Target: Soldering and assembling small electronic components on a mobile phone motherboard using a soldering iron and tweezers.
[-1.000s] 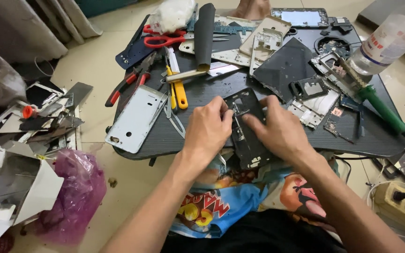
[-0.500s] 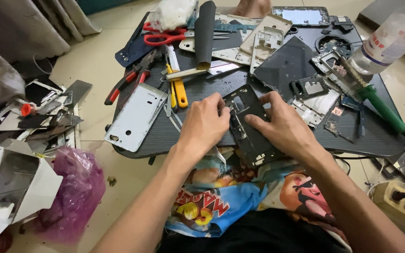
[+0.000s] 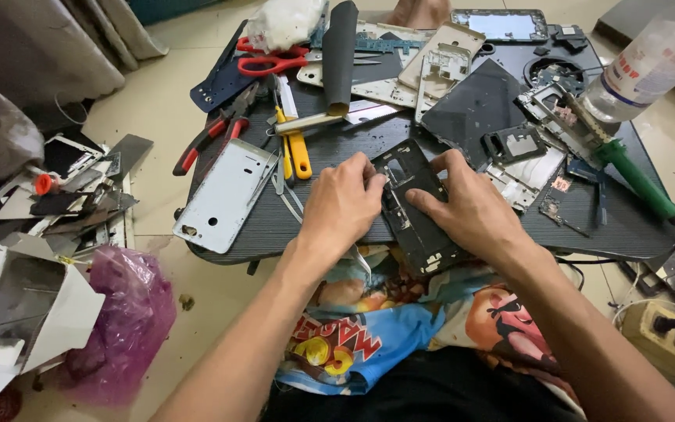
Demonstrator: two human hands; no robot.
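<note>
Hands work a black phone frame at the low table's near edge: left hand curled, picking inside it, right hand pressing it flat. Prying onward needs steady fingertip pressure.

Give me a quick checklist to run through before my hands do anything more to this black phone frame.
1. Both hands on the frame: ok. The left hand and right hand press on the black phone frame.
2. Frame supported: not ok. Its near end overhangs the edge of the dark board.
3. Tools within reach: ok. Yellow-handled tool and red-handled pliers lie left of the hands.
4. Working space: not ok. Loose phone parts crowd the board.
5. Screws left in the frame: cannot tell.
</note>
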